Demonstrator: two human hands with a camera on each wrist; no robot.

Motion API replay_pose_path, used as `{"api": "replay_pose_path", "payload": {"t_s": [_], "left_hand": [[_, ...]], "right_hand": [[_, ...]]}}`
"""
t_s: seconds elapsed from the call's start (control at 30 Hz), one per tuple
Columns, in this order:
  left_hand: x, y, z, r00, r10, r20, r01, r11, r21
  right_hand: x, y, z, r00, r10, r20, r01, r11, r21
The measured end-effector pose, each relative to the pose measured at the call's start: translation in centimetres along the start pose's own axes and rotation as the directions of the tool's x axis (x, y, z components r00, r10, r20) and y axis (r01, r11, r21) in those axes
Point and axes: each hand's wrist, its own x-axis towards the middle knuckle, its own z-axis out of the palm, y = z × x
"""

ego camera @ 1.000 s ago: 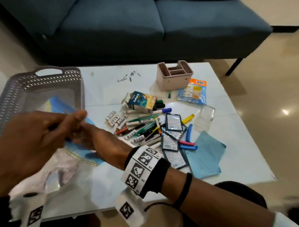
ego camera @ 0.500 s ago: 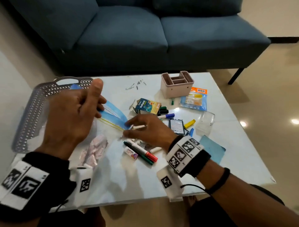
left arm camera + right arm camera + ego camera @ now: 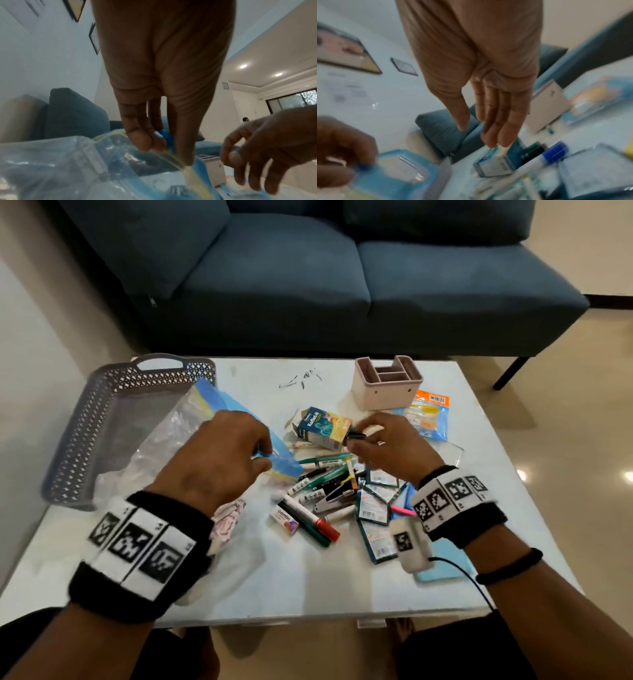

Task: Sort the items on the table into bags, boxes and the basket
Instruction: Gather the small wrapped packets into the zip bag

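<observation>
Left of centre in the head view, the left hand [image 3: 219, 453] pinches the blue-edged top of a clear zip bag [image 3: 164, 436], thumb and fingers closed on the strip; the left wrist view confirms it, fingertips [image 3: 145, 140] clamped right on the yellow-lined seal of the zip bag [image 3: 72, 159]. The bag's clear body trails toward the upper left, lying over the rim of the grey basket [image 3: 102, 419]. Over on the right, the right hand [image 3: 387, 446] hovers above the pile, and a small dark object [image 3: 356, 437] sits at its fingertips, though whether it is actually gripped I cannot tell. From the right wrist view the fingers [image 3: 498, 121] look straight and together, pointing down at the small printed box [image 3: 494, 162], with a blue-capped marker [image 3: 544, 158] just beside it. Centre frame, that printed box [image 3: 322, 426] lies on its side at the top of a heap of markers [image 3: 318, 474] and flat packets [image 3: 373, 501]. Upper right, a pink organiser box [image 3: 387, 385] stands upright on the table [image 3: 308, 583].
</observation>
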Motion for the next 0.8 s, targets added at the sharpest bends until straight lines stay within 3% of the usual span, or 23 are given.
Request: {"api": "replay_pose_path", "payload": {"t_s": [0.07,0.1,0.23,0.33,0.47,0.57,0.7,0.8], "left_hand": [[0.7,0.5,0.7,0.997,-0.06,0.047,0.058,0.998,0.032],[1.2,0.8,1.1,0.993,-0.09,0.083,0.085,0.995,0.052],[2.2,1.8,2.5,0.96,-0.149,0.236,0.119,0.984,0.135],[2.5,2.7,3.1,0.948,-0.143,0.283,0.099,0.982,0.162],[2.7,4.4,3.6,0.942,-0.091,0.324,0.054,0.991,0.121],[1.9,6.6,4.8,0.923,0.017,0.385,-0.048,0.996,0.071],[0.0,9.9,9.1,0.818,0.172,0.549,-0.209,0.978,0.005],[-1.5,11.8,12.8,0.726,0.249,0.641,-0.297,0.954,-0.034]], "right_hand": [[0.5,2.3,-0.1,0.993,0.115,-0.012,-0.109,0.896,-0.43],[0.6,3.3,0.3,0.985,0.168,0.03,-0.124,0.824,-0.553],[0.2,6.1,2.9,0.952,0.271,0.143,-0.077,0.663,-0.745],[0.2,6.6,3.6,0.967,0.221,0.129,-0.041,0.631,-0.775],[1.0,6.6,1.5,0.982,0.139,0.131,-0.023,0.764,-0.645],[1.4,6.0,-0.9,0.999,0.046,-0.019,-0.049,0.842,-0.537],[1.0,5.7,-3.0,0.962,-0.081,-0.259,-0.084,0.818,-0.569],[0.7,5.6,-2.9,0.95,-0.086,-0.302,-0.139,0.747,-0.65]]}}
